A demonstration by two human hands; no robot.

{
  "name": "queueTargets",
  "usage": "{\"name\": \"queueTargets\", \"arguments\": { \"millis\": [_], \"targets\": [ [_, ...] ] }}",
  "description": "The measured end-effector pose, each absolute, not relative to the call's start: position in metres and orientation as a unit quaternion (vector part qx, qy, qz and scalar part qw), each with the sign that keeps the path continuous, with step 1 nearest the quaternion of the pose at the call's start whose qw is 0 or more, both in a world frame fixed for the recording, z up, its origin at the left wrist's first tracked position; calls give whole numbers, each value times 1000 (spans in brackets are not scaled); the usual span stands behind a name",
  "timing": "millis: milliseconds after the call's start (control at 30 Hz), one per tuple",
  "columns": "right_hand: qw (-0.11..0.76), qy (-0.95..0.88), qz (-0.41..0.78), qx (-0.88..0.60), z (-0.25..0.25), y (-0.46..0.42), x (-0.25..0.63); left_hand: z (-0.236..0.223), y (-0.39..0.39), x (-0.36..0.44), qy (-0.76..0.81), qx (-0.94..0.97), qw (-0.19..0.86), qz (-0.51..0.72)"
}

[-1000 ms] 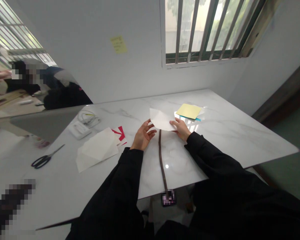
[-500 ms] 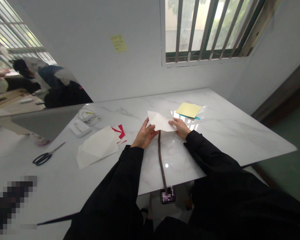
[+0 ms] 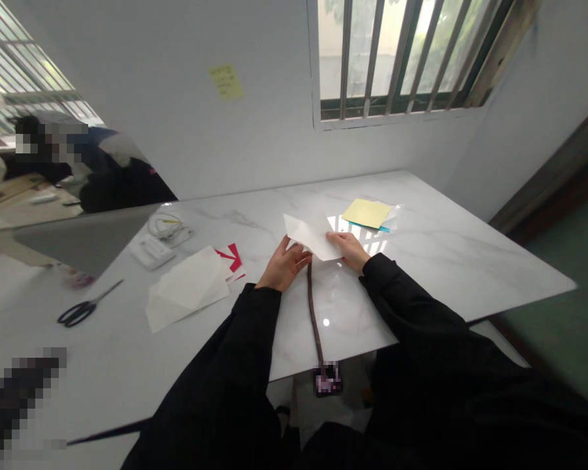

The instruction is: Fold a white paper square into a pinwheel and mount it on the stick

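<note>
Sheet of thin white paper (image 3: 306,236): folded, pointed at the far-left end, faintly translucent, lying mid-bench on the marble bench (image 3: 451,261), just past the end of a dark strap (image 3: 313,307). Left hand (image 3: 285,266): fingers spread and open, tips at the sheet's near edge. Right hand (image 3: 347,250): flat and open, fingers over the sheet's right end. Just right: yellow sticky notes (image 3: 366,213) over teal paper (image 3: 367,227). Farther left: red paper scraps (image 3: 230,261), second folded white sheet (image 3: 189,290), black-handled scissors (image 3: 77,313).
</note>
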State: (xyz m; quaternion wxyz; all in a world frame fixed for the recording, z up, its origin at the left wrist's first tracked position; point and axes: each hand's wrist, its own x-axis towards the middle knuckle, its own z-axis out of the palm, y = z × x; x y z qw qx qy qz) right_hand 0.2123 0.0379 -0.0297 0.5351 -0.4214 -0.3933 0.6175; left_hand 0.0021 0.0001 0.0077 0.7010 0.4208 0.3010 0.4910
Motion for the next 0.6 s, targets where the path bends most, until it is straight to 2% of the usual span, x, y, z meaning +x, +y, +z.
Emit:
{"name": "queueTargets", "arguments": {
  "millis": [200,433,600],
  "targets": [
    [495,-451,611,-422,-35,38,213,7,3,4,347,403,662,528],
    [529,-432,605,-409,-34,39,214,11,-2,4,309,442,678,500],
    [491,-505,561,-435,-38,39,215,3,2,5,357,409,651,530]
  ]
}}
